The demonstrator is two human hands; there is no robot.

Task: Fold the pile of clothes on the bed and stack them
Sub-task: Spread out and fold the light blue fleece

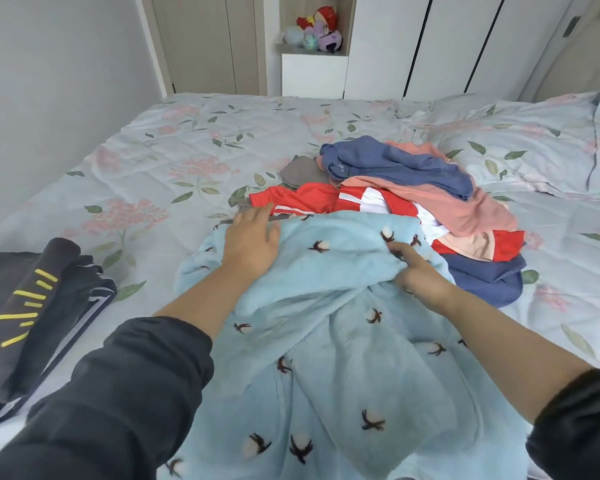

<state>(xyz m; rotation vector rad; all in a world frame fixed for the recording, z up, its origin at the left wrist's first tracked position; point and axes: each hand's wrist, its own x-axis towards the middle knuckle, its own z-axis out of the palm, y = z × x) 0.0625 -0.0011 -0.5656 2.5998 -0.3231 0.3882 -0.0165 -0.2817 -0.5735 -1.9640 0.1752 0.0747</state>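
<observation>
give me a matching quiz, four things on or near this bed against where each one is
1 light blue fleece garment
2 folded black clothes
3 plush toys
4 red and white jersey

a wall niche beyond the bed
b stacked at the bed's left side
c in the unfolded pile
d spread nearest the camera

Pairs: 1-d, 2-b, 3-a, 4-c
</observation>
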